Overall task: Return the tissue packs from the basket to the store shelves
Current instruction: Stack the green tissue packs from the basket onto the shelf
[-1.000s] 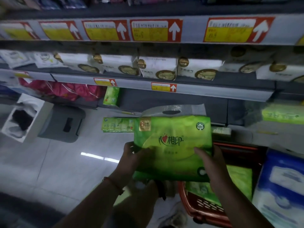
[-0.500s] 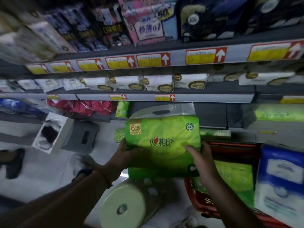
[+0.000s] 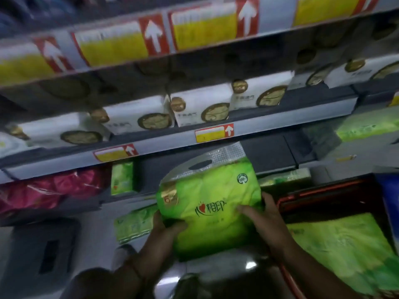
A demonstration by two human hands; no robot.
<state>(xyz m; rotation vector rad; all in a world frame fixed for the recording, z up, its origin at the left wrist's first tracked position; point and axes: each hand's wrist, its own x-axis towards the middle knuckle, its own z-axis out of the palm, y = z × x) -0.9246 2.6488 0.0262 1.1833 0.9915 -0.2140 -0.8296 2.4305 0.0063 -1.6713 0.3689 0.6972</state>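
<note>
A: What lies to the left of the hands?

B: Far to the left of the left hand (image 3: 167,223) there are pink packs (image 3: 43,190) on the low shelf, and under them a grey box (image 3: 43,255) stands on the floor. Just beside the left hand, a little above it, a small green pack (image 3: 122,178) stands upright in the low shelf. Another flat green pack (image 3: 133,223) lies touching the left side of that hand, partly hidden by it.

A: And what do the hands do?

B: Both hands grasp one green tissue pack (image 3: 212,203). The left hand clasps its lower left edge, with the thumb on the front face. The right hand (image 3: 262,216) clasps the right side, and its fingers (image 3: 246,209) lie across the front, near the red printed letters. The pack is tilted, with its clear plastic handle (image 3: 205,161) pointing up toward the low shelf opening. It is in the air between the hands, in front of that shelf; whether it touches the shelf cannot be told.

A: What is above the hands?

B: A row of white boxes (image 3: 200,108) stands on the shelf above, with yellow and red price labels (image 3: 213,133) on the shelf edge.

A: And to the right?

B: Just to the right of the right hand is the red basket (image 3: 306,196). Inside it lies one more green tissue pack (image 3: 345,251), below and right of that hand.
</note>
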